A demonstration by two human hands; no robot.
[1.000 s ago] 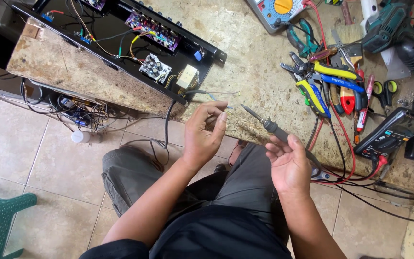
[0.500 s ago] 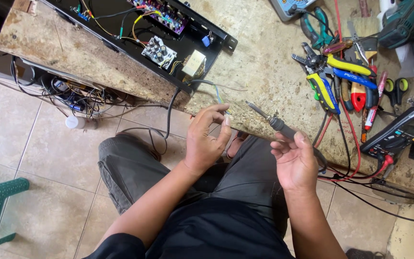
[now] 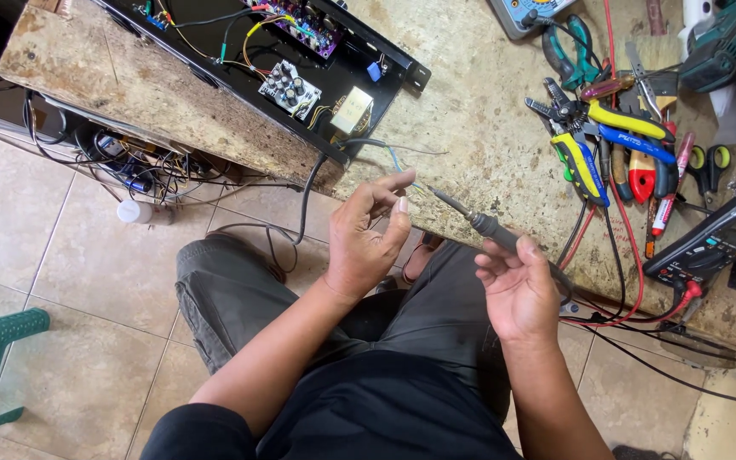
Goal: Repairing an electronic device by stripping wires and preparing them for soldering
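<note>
The soldering iron (image 3: 487,227) lies in the right hand (image 3: 517,290), fingers closed around its dark handle, tip pointing toward 10 o'clock over the worktop (image 3: 479,128) edge. Just beside the tip, the left hand (image 3: 368,238) pinches thin wires (image 3: 398,158) between thumb and fingertips. These wires run up at 12 o'clock to an open black chassis (image 3: 300,68) with circuit boards. At 2 o'clock lie pliers and screwdrivers (image 3: 615,145); a multimeter (image 3: 713,243) sits at 3 o'clock.
</note>
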